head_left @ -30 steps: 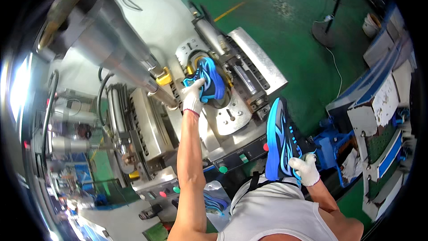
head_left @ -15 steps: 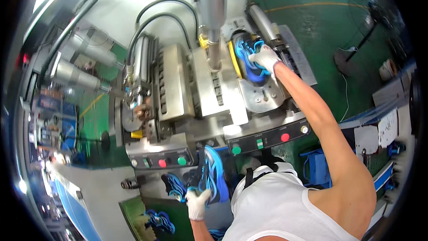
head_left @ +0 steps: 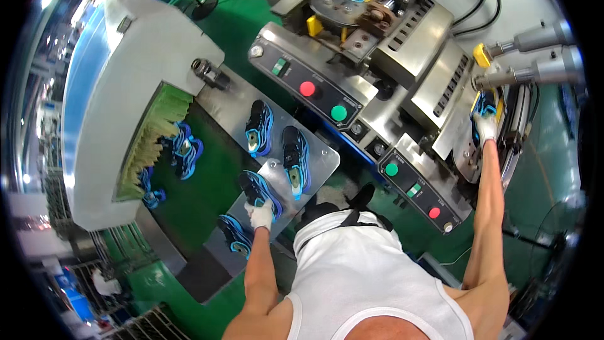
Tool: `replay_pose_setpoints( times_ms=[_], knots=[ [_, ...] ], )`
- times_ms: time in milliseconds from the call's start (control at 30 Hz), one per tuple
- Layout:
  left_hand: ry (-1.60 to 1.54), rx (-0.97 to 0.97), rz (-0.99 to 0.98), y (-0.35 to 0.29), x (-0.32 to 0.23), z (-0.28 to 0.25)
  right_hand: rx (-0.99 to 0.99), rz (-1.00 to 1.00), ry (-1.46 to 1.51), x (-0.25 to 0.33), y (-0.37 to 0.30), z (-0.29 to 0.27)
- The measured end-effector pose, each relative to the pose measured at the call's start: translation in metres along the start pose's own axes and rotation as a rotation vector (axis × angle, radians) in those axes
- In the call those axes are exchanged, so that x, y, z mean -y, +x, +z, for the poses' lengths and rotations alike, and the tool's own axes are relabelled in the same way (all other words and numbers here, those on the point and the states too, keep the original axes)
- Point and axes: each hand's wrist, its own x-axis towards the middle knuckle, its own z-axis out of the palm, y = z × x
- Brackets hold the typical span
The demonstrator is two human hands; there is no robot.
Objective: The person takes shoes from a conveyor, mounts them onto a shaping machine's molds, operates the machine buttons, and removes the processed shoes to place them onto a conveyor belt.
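My left hand [head_left: 260,214], in a white glove, is closed around the heel end of a black-and-blue sneaker [head_left: 255,186] at the metal shelf. Beside it on the shelf are more such sneakers: one nearer [head_left: 234,232], one farther off [head_left: 257,131] and one to the right [head_left: 294,157]. My right arm reaches far out to the machine's right station. There my gloved right hand [head_left: 486,128] has hold of another blue-and-black sneaker [head_left: 483,104], partly hidden by the hand and the press parts.
A steel pressing machine [head_left: 402,44] with cylinders and hoses stands ahead. Its front panels carry red and green buttons [head_left: 338,113]. On the left, a conveyor belt [head_left: 214,195] runs from a fringed opening [head_left: 151,141], with sneakers [head_left: 185,154] on it. A floor fan [head_left: 204,7] stands behind.
The view has swung left, bringing the shelf and conveyor into sight. My left hand is now out over the shelf at a sneaker; my right hand stays on the sneaker in the right station.
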Motion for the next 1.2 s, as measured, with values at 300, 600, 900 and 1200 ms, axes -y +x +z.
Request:
replay_pose_setpoints(
  times_ms=[300,600,900,1200],
  knots=[
    [-0.195,-0.027,-0.011,0.015,0.01,0.005,0.324,0.148,-0.272,0.1,-0.053,-0.041],
    [-0.323,0.193,0.265,0.049,0.02,0.009,0.309,-0.609,-0.749,0.275,-0.373,0.035],
    [-0.53,0.329,0.355,0.076,0.021,0.009,0.638,-0.303,0.128,0.394,-0.446,0.099],
    [-0.649,0.291,0.378,0.093,0.03,0.012,0.847,-0.09,0.223,0.427,-0.492,0.157]
  ],
)
